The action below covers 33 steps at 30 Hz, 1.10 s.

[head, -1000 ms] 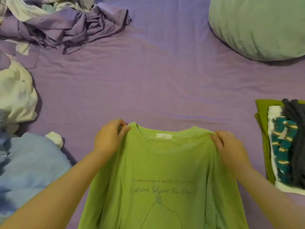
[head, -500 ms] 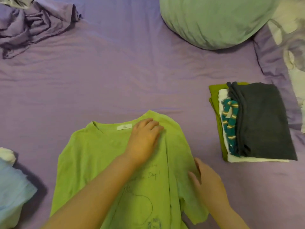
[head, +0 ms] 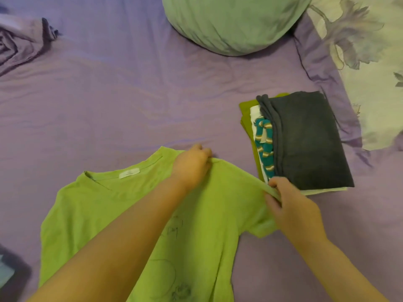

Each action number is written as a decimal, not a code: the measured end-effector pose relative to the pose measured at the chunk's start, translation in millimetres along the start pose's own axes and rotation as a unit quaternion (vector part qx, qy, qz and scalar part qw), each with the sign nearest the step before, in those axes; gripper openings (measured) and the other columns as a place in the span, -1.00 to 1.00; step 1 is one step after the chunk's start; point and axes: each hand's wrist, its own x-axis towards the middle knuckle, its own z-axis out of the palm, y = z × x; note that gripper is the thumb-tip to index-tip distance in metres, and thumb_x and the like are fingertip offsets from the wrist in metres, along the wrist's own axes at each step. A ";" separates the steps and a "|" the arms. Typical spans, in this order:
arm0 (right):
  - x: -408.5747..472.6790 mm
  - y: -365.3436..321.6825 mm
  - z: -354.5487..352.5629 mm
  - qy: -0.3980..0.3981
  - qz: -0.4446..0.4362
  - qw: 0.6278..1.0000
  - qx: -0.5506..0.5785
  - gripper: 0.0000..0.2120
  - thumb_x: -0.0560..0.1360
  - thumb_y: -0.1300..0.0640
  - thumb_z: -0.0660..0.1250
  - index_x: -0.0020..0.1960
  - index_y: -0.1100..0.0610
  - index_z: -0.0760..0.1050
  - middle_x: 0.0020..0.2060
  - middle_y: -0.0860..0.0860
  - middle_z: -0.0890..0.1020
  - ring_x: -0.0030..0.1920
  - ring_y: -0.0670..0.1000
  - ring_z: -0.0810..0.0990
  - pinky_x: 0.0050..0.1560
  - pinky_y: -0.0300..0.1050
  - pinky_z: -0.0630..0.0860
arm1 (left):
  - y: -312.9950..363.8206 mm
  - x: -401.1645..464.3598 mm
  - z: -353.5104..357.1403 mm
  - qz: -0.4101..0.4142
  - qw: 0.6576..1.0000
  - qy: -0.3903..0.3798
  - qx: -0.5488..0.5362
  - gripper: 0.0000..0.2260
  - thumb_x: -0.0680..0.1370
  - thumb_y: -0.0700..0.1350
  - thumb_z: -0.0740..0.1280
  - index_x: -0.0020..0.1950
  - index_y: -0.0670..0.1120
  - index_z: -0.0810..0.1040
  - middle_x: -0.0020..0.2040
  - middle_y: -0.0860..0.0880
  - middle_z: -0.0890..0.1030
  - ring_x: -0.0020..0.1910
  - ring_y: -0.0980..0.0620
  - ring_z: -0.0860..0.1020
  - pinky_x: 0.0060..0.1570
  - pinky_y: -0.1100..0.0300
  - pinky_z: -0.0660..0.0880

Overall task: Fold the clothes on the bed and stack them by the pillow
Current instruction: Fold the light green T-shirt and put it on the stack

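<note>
A lime-green T-shirt [head: 91, 212] with a white neck label lies front-up on the purple sheet [head: 122, 101]. My left hand [head: 192, 164] reaches across it and grips the right shoulder near the collar. My right hand [head: 290, 205] pinches the hem of the right sleeve and holds it a little off the bed. To the right stands a stack of folded clothes [head: 305, 140], dark grey on top with teal-striped, white and olive pieces under it. A green pillow [head: 233, 20] lies at the back, beyond the stack.
Crumpled purple clothing [head: 19, 46] sits at the far left. A floral purple-and-cream cover [head: 370, 62] lies at the right edge. A bit of pale blue cloth [head: 5, 273] shows at the lower left corner.
The view has swung right. My left hand slid from the chest up to the right shoulder and gripped it. My right hand took hold of the sleeve edge and lifted it.
</note>
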 end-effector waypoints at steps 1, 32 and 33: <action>8.7 3.2 -2.9 0.039 -0.038 0.998 -0.043 -0.81 0.42 0.20 0.44 0.01 0.16 0.51 -0.25 0.02 0.55 -0.37 0.15 0.53 -0.48 -0.08 0.41 | 0.8 2.1 0.1 -0.035 0.998 0.029 -0.052 -0.81 0.56 -0.12 0.26 0.14 -0.13 0.52 0.12 -0.16 0.48 0.03 -0.22 0.53 -0.13 0.02 0.39; -46.5 28.9 71.5 0.094 0.257 0.938 0.210 -0.89 0.52 0.15 0.36 -0.15 0.11 0.45 -0.20 0.03 0.47 -0.20 0.01 0.47 -0.23 -0.19 0.35 | 13.9 18.0 11.0 0.099 0.975 -0.026 0.198 -0.72 0.61 -0.10 0.16 0.30 0.02 0.45 0.23 -0.02 0.49 0.26 -0.10 0.35 0.23 0.06 0.23; -48.9 32.4 70.3 0.108 0.249 0.936 0.223 -0.83 0.51 0.15 0.35 -0.22 0.10 0.42 -0.22 0.04 0.44 -0.23 -0.09 0.43 -0.27 -0.29 0.33 | 16.7 19.5 9.9 0.094 0.976 -0.006 0.195 -0.76 0.60 -0.09 0.18 0.25 0.01 0.48 0.19 -0.03 0.50 0.23 -0.10 0.37 0.18 0.06 0.23</action>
